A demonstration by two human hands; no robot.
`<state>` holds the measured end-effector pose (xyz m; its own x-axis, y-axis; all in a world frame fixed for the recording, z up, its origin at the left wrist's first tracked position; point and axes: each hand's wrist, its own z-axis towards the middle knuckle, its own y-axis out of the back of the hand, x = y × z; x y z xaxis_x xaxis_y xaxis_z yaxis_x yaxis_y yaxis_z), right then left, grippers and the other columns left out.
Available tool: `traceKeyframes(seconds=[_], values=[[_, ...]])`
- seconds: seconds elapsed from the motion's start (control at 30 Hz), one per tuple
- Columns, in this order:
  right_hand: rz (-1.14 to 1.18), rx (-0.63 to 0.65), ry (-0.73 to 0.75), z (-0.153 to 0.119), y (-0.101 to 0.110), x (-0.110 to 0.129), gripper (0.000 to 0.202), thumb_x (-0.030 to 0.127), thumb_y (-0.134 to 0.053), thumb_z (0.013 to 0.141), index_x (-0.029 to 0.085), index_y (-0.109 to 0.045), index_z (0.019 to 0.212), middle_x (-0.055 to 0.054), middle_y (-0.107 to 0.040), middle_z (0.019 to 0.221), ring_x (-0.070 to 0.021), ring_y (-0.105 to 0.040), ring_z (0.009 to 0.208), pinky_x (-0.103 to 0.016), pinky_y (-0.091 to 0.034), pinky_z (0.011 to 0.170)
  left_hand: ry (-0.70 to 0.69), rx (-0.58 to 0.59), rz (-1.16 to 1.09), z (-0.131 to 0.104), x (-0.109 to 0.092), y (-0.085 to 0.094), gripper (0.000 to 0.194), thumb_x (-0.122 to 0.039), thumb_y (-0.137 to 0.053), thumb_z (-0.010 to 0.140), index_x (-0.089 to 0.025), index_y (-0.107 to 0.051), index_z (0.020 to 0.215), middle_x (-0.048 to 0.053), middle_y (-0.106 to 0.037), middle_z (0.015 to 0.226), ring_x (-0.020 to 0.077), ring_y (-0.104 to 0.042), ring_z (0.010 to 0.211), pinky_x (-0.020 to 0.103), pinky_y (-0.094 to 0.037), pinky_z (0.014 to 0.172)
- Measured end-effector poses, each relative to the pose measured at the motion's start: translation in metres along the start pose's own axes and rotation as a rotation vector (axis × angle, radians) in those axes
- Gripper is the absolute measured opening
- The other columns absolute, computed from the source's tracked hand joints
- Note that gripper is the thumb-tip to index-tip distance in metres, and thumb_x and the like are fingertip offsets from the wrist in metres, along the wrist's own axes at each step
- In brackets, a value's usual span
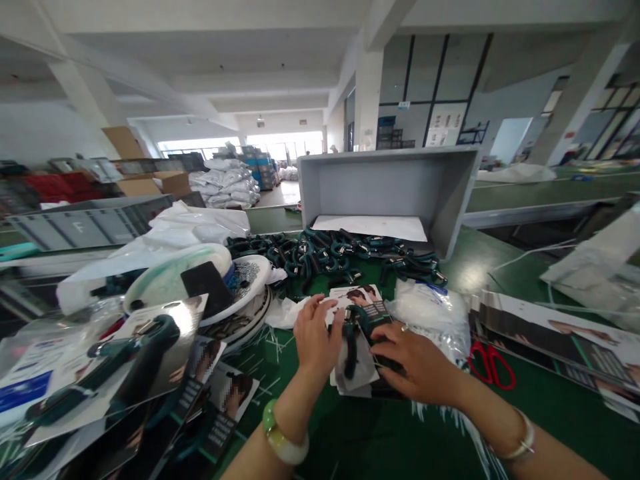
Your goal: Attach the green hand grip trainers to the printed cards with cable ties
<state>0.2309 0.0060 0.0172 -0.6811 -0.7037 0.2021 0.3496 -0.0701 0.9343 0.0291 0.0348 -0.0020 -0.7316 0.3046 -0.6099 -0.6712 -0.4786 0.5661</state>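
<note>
In front of me, a pair of pliers [352,347] with dark green and black handles lies on a small stack of printed backing cards [376,308]. My left hand [317,337] is at the left edge of the cards, fingers bent but apart, thumb beside the pliers. From the right, my right hand [417,360] reaches over the cards with spread fingers close to the handles; its fingertips are partly hidden. Behind the cards, many loose pliers [313,257] lie heaped, spilling from a grey bin [385,187] tipped on its side.
At left are carded pliers [145,353] and stacked round containers [170,273]. White cable ties [270,347] lie scattered beside my left hand. To the right are a clear plastic bag [433,307], red-handled scissors [493,365] and more printed cards [565,333].
</note>
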Motion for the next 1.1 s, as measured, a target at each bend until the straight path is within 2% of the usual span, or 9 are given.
traceKeyframes(seconds=[0.07,0.2,0.27,0.33,0.43,0.53,0.7,0.87,1.1], values=[[-0.106,0.024,-0.015,-0.002,-0.001,0.007,0.016,0.024,-0.055,0.073,0.019,-0.064,0.086,-0.010,-0.055,0.105,-0.0232,-0.052,0.092,-0.033,-0.044,0.073,0.074,-0.050,-0.079,-0.014,0.011,0.010,0.029,-0.037,-0.050,0.081,-0.020,-0.057,0.103,0.009,-0.056,0.108,0.0229,-0.051,0.103,0.043,-0.040,0.090],[-0.261,0.047,0.000,0.000,-0.010,0.018,0.014,0.011,-0.049,0.073,0.017,-0.062,0.076,-0.011,-0.057,0.096,-0.0236,-0.051,0.088,-0.032,-0.043,0.067,0.404,0.166,-0.422,-0.047,0.034,0.008,0.046,-0.044,-0.060,0.072,-0.015,-0.050,0.106,0.007,-0.060,0.092,0.0140,-0.057,0.067,0.028,-0.049,0.061],[-0.292,0.035,0.012,0.002,-0.013,0.022,0.015,0.010,-0.048,0.074,0.017,-0.061,0.078,-0.010,-0.058,0.090,-0.0233,-0.052,0.085,-0.031,-0.043,0.065,0.493,0.239,-0.602,-0.058,0.038,0.000,0.041,-0.042,-0.064,0.069,-0.014,-0.053,0.096,0.004,-0.062,0.079,0.0117,-0.056,0.059,0.024,-0.047,0.056],[-0.291,0.022,0.030,0.005,-0.015,0.025,0.018,0.007,-0.047,0.076,0.017,-0.061,0.080,-0.009,-0.060,0.085,-0.0223,-0.052,0.081,-0.030,-0.042,0.062,0.506,0.240,-0.709,-0.062,0.038,-0.007,0.031,-0.039,-0.064,0.069,-0.013,-0.056,0.084,0.002,-0.062,0.069,0.0118,-0.057,0.059,0.023,-0.046,0.056],[-0.185,-0.015,0.039,0.012,-0.019,0.027,0.018,0.011,-0.047,0.081,0.019,-0.062,0.083,-0.007,-0.063,0.083,-0.0205,-0.054,0.079,-0.029,-0.043,0.064,0.472,0.175,-0.741,-0.061,0.033,-0.014,0.022,-0.035,-0.064,0.069,-0.014,-0.060,0.075,0.001,-0.063,0.066,0.0134,-0.059,0.062,0.024,-0.047,0.059],[0.039,-0.100,-0.069,0.020,-0.030,0.024,0.013,0.023,-0.050,0.084,0.021,-0.063,0.082,-0.004,-0.065,0.081,-0.0179,-0.057,0.078,-0.029,-0.044,0.069,0.408,0.127,-0.661,-0.059,0.027,-0.015,0.016,-0.031,-0.064,0.070,-0.016,-0.062,0.076,0.002,-0.066,0.071,0.0147,-0.061,0.066,0.025,-0.049,0.064],[0.190,-0.221,-0.292,0.027,-0.048,0.021,0.015,0.031,-0.053,0.083,0.022,-0.064,0.084,-0.003,-0.064,0.074,-0.0166,-0.059,0.068,-0.028,-0.045,0.062,0.091,0.160,-0.322,-0.057,0.022,-0.008,0.013,-0.021,-0.055,0.079,-0.021,-0.067,0.083,0.001,-0.067,0.076,0.0134,-0.060,0.068,0.024,-0.048,0.064],[0.155,-0.276,-0.236,0.024,-0.050,0.021,0.019,0.030,-0.047,0.086,0.022,-0.065,0.085,-0.004,-0.066,0.076,-0.0176,-0.060,0.073,-0.028,-0.046,0.065,-0.031,0.179,-0.156,-0.053,0.018,-0.004,0.017,-0.019,-0.052,0.082,-0.023,-0.068,0.086,0.002,-0.068,0.076,0.0132,-0.061,0.071,0.023,-0.047,0.065],[0.130,-0.258,-0.215,0.023,-0.053,0.019,0.019,0.027,-0.045,0.087,0.021,-0.064,0.087,-0.005,-0.066,0.080,-0.0187,-0.059,0.077,-0.030,-0.045,0.067,-0.039,0.191,-0.108,-0.052,0.015,-0.004,0.018,-0.019,-0.051,0.082,-0.024,-0.068,0.086,0.001,-0.067,0.076,0.0129,-0.061,0.069,0.022,-0.047,0.063]])
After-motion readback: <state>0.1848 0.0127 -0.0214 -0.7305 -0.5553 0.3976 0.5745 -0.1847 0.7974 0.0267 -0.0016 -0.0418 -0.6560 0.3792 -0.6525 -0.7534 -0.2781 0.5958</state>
